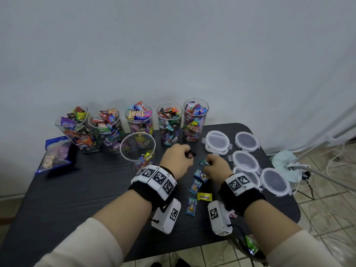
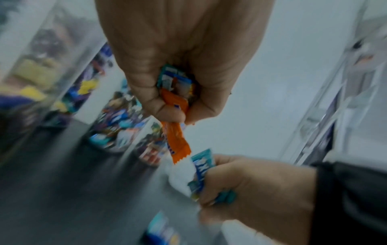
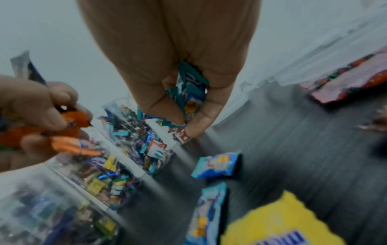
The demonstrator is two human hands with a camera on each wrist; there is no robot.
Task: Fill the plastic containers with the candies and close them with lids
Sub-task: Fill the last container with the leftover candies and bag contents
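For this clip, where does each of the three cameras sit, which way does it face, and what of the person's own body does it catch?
Head: worn high, looking forward and down at the dark table, candy containers and lids; both forearms, left hand and right hand show.
Left wrist: looks along the left hand, its grip on an orange candy.
Right wrist: looks along the right hand, its grip on teal candies.
Shared: each wrist view also catches the other hand and the filled containers.

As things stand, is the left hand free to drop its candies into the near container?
Probably yes: the left hand grips candies just right of the open container, with nothing between them.
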